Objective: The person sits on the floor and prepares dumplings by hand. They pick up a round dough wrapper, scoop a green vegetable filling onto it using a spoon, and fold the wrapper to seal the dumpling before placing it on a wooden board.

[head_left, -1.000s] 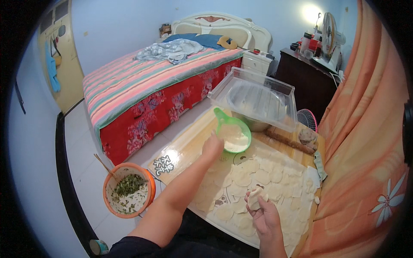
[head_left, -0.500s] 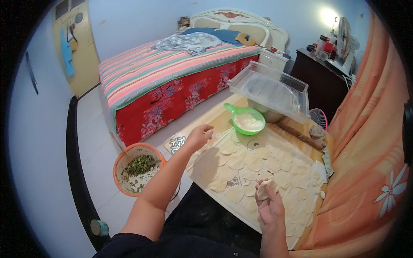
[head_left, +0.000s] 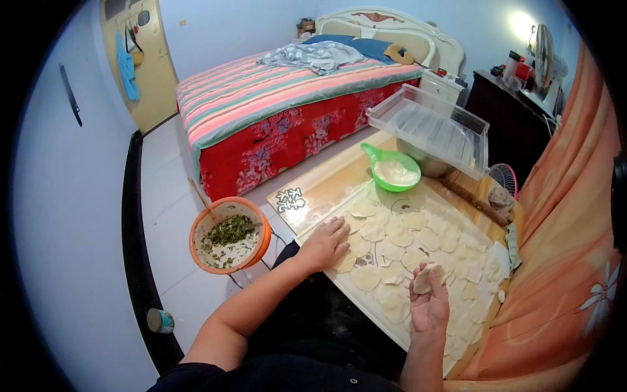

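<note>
Dough round: likely soft, light; hold its rim.
Before the green bowl, right hand pinches it; left hand, fingers spread.

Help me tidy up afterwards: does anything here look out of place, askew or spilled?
The clear plastic box beside the green scoop looks askew: it slants over a bowl and overhangs it. A blanket lies rumpled on the otherwise smooth striped bedcover. I see no clear spill.
</note>
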Demonstrator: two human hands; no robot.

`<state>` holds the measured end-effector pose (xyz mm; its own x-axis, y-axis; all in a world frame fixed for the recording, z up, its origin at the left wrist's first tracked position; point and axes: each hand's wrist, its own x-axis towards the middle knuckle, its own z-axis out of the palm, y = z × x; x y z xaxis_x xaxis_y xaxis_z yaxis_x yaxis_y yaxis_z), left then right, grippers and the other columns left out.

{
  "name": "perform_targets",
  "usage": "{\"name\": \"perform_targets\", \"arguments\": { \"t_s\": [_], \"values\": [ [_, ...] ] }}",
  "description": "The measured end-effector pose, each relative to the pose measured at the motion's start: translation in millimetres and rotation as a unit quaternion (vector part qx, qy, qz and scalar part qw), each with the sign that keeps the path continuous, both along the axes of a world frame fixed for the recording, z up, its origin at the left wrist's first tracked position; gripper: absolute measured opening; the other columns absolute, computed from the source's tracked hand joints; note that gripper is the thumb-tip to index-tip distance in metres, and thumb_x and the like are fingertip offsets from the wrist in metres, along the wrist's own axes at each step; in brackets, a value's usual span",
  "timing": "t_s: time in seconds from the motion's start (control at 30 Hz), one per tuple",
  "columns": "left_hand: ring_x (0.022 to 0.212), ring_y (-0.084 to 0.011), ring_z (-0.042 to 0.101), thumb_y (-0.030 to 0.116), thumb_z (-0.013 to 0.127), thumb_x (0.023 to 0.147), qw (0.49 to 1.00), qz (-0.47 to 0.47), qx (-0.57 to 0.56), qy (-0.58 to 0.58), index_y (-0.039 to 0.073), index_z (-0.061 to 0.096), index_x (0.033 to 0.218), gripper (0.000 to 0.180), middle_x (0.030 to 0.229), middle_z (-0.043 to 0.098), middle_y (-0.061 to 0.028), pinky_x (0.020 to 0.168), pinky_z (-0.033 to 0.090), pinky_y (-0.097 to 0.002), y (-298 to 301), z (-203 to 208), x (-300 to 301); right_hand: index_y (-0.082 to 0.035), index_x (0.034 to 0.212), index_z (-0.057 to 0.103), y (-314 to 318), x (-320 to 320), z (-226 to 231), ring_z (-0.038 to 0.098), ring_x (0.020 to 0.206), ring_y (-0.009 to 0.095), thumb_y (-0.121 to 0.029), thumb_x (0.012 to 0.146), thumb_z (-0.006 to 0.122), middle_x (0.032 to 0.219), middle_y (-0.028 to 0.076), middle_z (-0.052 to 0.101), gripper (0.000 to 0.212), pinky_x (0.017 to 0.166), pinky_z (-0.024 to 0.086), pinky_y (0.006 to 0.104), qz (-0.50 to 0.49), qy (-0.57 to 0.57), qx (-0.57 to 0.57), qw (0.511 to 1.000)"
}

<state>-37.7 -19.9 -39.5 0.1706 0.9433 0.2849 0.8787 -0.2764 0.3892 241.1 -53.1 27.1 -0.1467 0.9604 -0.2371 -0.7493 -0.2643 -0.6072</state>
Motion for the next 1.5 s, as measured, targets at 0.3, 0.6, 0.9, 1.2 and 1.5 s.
{"name": "perform_targets", "arguments": {
  "t_s": [0.3,0.6,0.9,1.2,1.5],
  "values": [
    [0.121,-0.0336,0.045,0.019,0.054,0.089,0.972,0.07,0.055,-0.219,0.003,0.053,0.119,0.034,0.129,0.049,-0.0166,0.101,0.036,-0.0389,-54.2,32.1,-22.1,-0.006,0.107,0.053,-20.2,-22.3,1.8,0.062,0.09,0.018,-0.014,0.09,0.06,0.103,0.007,0.061,0.02,0.074,0.055,0.029,0.03,-0.001,-0.018,0.999],
    [0.091,-0.0313,0.054,0.016,0.067,0.076,0.98,0.194,0.036,-0.038,0.007,0.063,0.092,0.019,0.092,0.056,-0.0102,0.08,0.044,-0.0399,-207.0,0.4,-90.9,-0.004,0.107,0.054,-80.0,-87.8,-0.7,0.063,0.09,0.019,-0.017,0.091,0.059,0.103,0.01,0.062,0.022,0.073,0.055,0.0294,0.141,-0.012,-0.025,0.99],
    [0.102,-0.0235,0.049,0.023,0.063,0.078,0.965,0.152,-0.063,0.206,0.012,0.067,0.093,0.019,0.096,0.055,-0.0057,0.096,0.029,-0.0396,-215.0,-39.5,-63.3,-0.001,0.117,0.05,-115.6,-121.8,-7.1,0.062,0.097,0.023,-0.015,0.093,0.053,0.112,0.014,0.06,0.028,0.075,0.056,0.0315,0.22,-0.027,-0.017,0.975],
    [0.107,-0.0239,0.054,0.021,0.052,0.086,0.908,0.043,-0.34,0.242,0.013,0.068,0.103,0.024,0.108,0.062,-0.0064,0.094,0.032,-0.043,-223.7,-76.7,-39.8,0.003,0.124,0.045,-122.6,-152.8,-31.1,0.055,0.112,0.03,-0.018,0.098,0.04,0.124,0.021,0.053,0.033,0.09,0.05,0.0401,0.327,0.07,-0.044,0.942],
    [0.116,-0.0271,0.054,0.024,0.048,0.09,0.87,-0.013,-0.477,0.122,0.01,0.058,0.121,0.036,0.122,0.059,-0.0122,0.103,0.028,-0.0522,-217.1,-80.6,-54.9,0.011,0.127,0.037,-103.6,-176.0,-19.9,0.049,0.119,0.031,-0.016,0.099,0.033,0.13,0.024,0.045,0.039,0.099,0.044,0.0392,0.39,0.006,0.046,0.92]
  ]
}}
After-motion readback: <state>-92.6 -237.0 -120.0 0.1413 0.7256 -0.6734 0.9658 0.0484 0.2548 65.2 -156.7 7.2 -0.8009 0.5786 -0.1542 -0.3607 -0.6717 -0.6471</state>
